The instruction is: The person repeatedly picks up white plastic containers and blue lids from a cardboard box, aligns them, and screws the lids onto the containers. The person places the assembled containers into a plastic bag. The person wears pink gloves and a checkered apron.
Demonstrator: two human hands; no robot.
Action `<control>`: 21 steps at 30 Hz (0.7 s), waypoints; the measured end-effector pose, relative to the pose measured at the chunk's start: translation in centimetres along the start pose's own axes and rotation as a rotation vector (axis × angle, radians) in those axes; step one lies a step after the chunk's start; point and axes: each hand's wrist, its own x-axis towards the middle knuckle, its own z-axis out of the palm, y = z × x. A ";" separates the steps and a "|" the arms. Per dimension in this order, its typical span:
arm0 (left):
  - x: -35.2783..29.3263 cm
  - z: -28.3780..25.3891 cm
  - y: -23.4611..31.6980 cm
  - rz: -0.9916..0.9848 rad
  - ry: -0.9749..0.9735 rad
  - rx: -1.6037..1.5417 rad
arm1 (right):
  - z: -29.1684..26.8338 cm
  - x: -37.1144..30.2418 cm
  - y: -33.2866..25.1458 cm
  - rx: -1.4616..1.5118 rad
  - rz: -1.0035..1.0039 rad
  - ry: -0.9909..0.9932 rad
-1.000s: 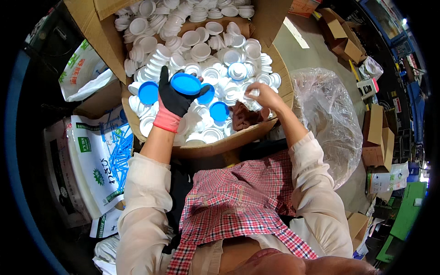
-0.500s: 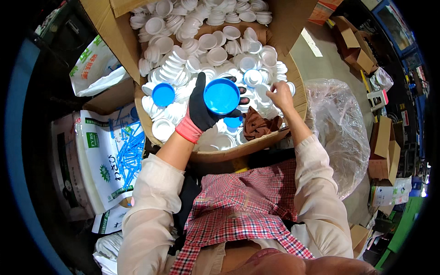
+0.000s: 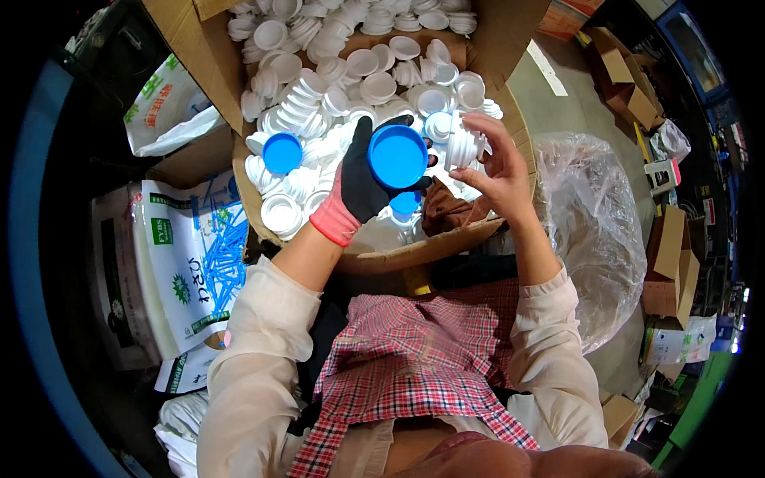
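"Entry one: head view?"
"Fisheye, left of a pair, worn on the person's head; upright, facing steeply down."
"Range?"
"Near. Left hand and right hand just above mid-frame; apron nearest, below; carton beyond, cropped by the upper edge."
"Margins?"
"Round, black; floor at right, straight edges bending toward the rim."
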 end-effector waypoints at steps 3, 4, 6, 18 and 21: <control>0.4 -1.5 -1.5 0.318 -0.023 0.790 | 2.1 0.0 -2.2 -0.254 -0.108 -0.063; 0.3 -0.7 -1.3 0.084 0.030 0.057 | 2.7 -0.1 -2.3 -0.342 -0.125 -0.059; -0.2 -0.3 -1.3 0.400 0.042 0.968 | 3.2 -0.3 -1.9 -0.482 -0.178 -0.057; -0.4 -0.8 -1.4 0.533 0.108 1.304 | 4.1 0.1 -1.9 -0.591 -0.224 -0.057; -0.8 0.1 -1.1 0.595 0.107 1.330 | 4.3 0.1 -2.1 -0.608 -0.226 -0.050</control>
